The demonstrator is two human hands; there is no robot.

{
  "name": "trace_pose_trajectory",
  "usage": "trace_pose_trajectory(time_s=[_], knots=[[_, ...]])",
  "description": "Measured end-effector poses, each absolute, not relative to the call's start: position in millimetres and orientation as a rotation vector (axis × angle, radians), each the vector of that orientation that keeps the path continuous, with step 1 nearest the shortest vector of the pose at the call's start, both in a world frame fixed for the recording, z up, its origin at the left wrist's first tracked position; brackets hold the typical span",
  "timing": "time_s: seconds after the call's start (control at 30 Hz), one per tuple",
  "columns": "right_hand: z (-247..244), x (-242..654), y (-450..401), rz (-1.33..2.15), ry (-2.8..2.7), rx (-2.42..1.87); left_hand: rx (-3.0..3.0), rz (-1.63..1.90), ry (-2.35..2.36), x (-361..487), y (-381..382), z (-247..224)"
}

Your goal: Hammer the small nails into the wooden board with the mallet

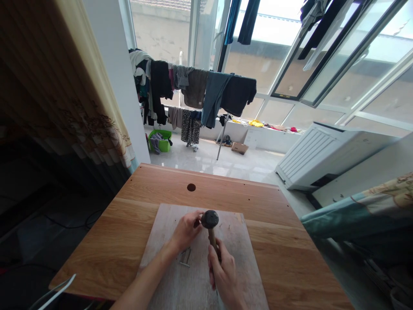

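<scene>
My right hand (223, 267) is wrapped round the wooden handle of a hammer (210, 219), whose dark round head is raised toward the camera. Just left of that head, my left hand (187, 229) has its fingers pinched together above a pale worn board (200, 284). Whatever those fingertips hold is hidden by the hammer head. Several loose nails (185, 257) lie on the board beside my left wrist. To the right of the hammer head, small thin nails (229, 226) seem to stick up from the board.
The board rests on a wooden tabletop (106, 241) with a round hole near its far edge. Beyond it stand a laundry-laden drying rack (196, 86) and a green basket (165, 145). Curtains hang left and right; a white ribbed appliance (309, 150) leans at the right.
</scene>
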State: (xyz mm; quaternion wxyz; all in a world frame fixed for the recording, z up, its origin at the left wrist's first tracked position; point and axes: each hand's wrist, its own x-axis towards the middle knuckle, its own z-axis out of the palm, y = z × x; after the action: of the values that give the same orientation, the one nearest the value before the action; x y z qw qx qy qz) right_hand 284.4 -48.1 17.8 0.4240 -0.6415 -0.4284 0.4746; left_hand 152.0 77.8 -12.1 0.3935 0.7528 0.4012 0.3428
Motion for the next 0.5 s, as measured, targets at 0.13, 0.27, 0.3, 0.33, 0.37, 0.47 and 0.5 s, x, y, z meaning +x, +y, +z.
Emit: trace_pose_trajectory(time_s=[0.13, 0.27, 0.3, 0.33, 0.37, 0.47, 0.5], knots=[[10.2, 287.6, -54.8, 1.21, -1.062, -1.611, 1.894, 0.847, 1.019, 152.8, 78.4, -12.3], [-5.9, 294.8, -73.4, 1.208, -1.04, -1.653, 1.873, 0.835, 1.038, 154.3, 79.2, -11.3], [-11.1, 297.1, -79.5, 1.174, -1.025, -1.696, 1.876, 0.838, 1.049, 153.3, 78.2, -9.5], [-16.1, 299.7, -85.6, 1.129, -1.013, -1.744, 1.889, 0.838, 1.068, 151.1, 76.3, -6.7], [-20.7, 302.4, -91.5, 1.075, -1.008, -1.791, 1.914, 0.827, 1.096, 147.5, 73.2, -2.6], [-29.7, 310.4, -104.9, 0.924, -1.057, -1.87, 2.046, 0.663, 1.185, 129.3, 57.4, 15.5], [-30.9, 312.5, -107.7, 0.889, -1.078, -1.876, 2.089, 0.561, 1.184, 121.9, 50.6, 22.5]])
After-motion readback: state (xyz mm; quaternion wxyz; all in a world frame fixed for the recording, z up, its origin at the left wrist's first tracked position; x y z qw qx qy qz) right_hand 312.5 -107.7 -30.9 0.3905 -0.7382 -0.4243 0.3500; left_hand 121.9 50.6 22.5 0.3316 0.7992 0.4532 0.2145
